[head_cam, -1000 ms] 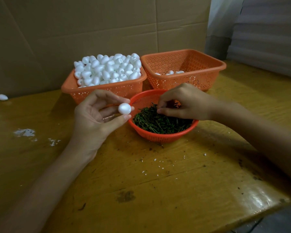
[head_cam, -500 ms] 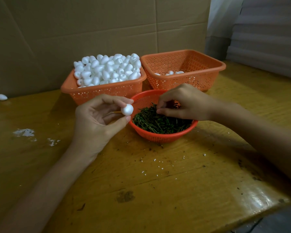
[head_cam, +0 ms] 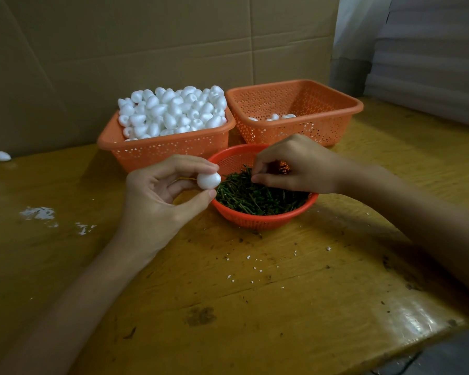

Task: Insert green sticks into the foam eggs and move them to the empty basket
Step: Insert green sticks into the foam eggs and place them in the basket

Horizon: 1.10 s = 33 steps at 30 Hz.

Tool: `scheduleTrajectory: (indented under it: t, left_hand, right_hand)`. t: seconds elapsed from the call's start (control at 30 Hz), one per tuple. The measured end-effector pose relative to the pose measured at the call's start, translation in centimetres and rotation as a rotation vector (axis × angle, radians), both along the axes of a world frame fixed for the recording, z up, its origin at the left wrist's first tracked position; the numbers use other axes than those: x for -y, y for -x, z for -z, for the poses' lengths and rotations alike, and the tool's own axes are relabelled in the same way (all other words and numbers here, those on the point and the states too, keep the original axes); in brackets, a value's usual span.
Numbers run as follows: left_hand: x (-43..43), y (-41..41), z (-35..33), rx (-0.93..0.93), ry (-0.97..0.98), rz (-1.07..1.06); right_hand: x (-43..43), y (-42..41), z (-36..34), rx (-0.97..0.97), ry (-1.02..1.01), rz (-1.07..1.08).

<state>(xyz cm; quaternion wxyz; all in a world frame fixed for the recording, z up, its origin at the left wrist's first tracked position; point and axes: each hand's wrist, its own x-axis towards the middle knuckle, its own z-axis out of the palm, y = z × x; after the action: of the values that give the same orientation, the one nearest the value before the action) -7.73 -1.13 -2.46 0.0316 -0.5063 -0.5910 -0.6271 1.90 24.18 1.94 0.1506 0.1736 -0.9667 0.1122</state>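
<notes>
Stray foam egg (head_cam: 2, 156) sits far left on the table (head_cam: 255, 307), with foam crumbs (head_cam: 38, 213) nearer you. Full egg basket (head_cam: 163, 152) is back left. Your left hand (head_cam: 157, 201) pinches one held egg (head_cam: 208, 180): index tip on top, thumb underneath, just beside the round basket (head_cam: 263, 220) rim. Green sticks (head_cam: 255, 197) fill that basket. Your right hand (head_cam: 295, 165) hovers over them, fingers curled, thumb and index tips together; can't tell if a stick is between them. The right basket (head_cam: 295, 131) behind holds a few eggs.

White foam egg (head_cam: 208, 180) pinched beside green sticks (head_cam: 257, 194), red bowl
</notes>
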Motion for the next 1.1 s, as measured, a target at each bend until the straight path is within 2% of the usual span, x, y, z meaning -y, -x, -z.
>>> scheduleTrajectory:
  t: [0.57, 0.87, 0.93, 1.1]
  left_hand:
    - [0.0, 0.1, -0.2, 0.139, -0.036, -0.088]
    - [0.0, 0.4, -0.1, 0.273, -0.048, -0.001]
    - [0.1, 0.4, -0.1, 0.278, -0.048, 0.008]
    - [0.1, 0.5, -0.1, 0.289, -0.047, 0.027]
  right_hand:
    - [-0.3, 0.2, 0.2, -0.012, 0.014, 0.003]
    - [-0.4, 0.3, 0.4, 0.001, 0.023, 0.018]
    - [-0.4, 0.3, 0.3, 0.061, 0.096, 0.013]
    - [-1.1, 0.2, -0.2, 0.346, 0.264, -0.058]
